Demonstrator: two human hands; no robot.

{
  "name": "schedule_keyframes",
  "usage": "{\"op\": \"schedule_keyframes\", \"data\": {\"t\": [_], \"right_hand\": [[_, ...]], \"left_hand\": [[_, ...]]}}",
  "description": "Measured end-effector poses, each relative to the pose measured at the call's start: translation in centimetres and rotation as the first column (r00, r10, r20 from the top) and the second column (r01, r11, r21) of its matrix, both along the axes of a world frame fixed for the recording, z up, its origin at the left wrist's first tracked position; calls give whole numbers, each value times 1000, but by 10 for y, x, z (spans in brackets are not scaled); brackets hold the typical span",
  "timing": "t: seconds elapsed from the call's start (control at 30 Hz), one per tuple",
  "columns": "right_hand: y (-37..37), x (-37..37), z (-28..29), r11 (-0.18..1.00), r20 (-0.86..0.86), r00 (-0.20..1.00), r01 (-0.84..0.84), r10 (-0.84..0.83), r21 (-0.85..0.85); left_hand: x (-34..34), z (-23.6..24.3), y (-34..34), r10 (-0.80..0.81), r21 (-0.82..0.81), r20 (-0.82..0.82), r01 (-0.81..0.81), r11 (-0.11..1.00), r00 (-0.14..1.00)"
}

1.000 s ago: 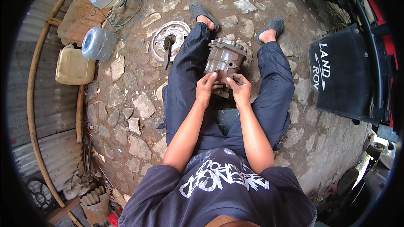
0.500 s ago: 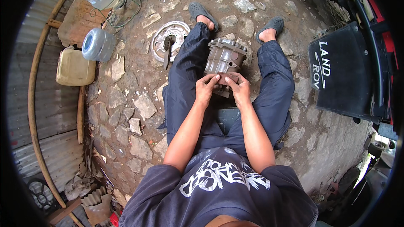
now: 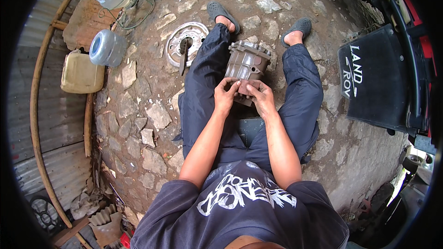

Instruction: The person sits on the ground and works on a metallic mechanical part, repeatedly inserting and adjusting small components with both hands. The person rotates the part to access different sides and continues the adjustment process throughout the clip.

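Between my knees stands a metal gear housing (image 3: 245, 62), grey-brown, with a bolted flange at its far end. At its near end, both hands are closed with the thumbs pointing toward each other. A small reddish-brown flat piece (image 3: 249, 87), perhaps folded sandpaper, is pinched between them. My left hand (image 3: 225, 96) grips its left edge, the fingers curled out of sight toward the housing. My right hand (image 3: 263, 97) has its thumb pressed on the right part of the piece. The hands hide the near end of the housing.
Left of my leg lies a round metal plate (image 3: 174, 41) with a flat bar (image 3: 183, 60) across it. A plastic bottle (image 3: 110, 48), a yellowish jerrycan (image 3: 82, 74) and a cable (image 3: 150, 11) sit farther left. A vehicle's black mud flap (image 3: 374, 74) hangs at right above the stone paving.
My hands stay in almost the same place. The reddish-brown piece has tilted slightly, showing more of its face beside my right thumb.
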State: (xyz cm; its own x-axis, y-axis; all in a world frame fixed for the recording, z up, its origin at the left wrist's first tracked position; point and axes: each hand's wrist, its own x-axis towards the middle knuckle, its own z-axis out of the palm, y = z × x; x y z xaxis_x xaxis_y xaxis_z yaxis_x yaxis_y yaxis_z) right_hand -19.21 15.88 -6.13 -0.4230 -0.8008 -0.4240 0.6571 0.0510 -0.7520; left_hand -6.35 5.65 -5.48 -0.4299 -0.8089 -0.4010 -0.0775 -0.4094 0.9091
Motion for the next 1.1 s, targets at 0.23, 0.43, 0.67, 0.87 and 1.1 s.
{"op": "schedule_keyframes", "data": {"t": [0.23, 0.43, 0.67, 0.87, 1.1], "right_hand": [[-4, 3, 2, 993, -60, 993, 97, -101, -62], [-3, 4, -1, 990, -33, 991, 134, -132, 52], [0, 3, 0, 999, 70, 997, 37, -37, -6], [2, 10, 7, 996, 77, 994, 74, -77, 48], [0, 14, -9, 985, -254, 955, 168, -155, 30]], "left_hand": [[7, 7, 3, -146, -333, 108, 174, 927, 983], [5, 16, 2, -192, -211, 48, 197, 957, 980], [8, 15, 1, -294, -208, 143, 319, 925, 945], [9, 14, 8, -266, -229, 198, 308, 923, 943], [-2, 17, 18, -187, -376, 213, 257, 890, 959]]}}
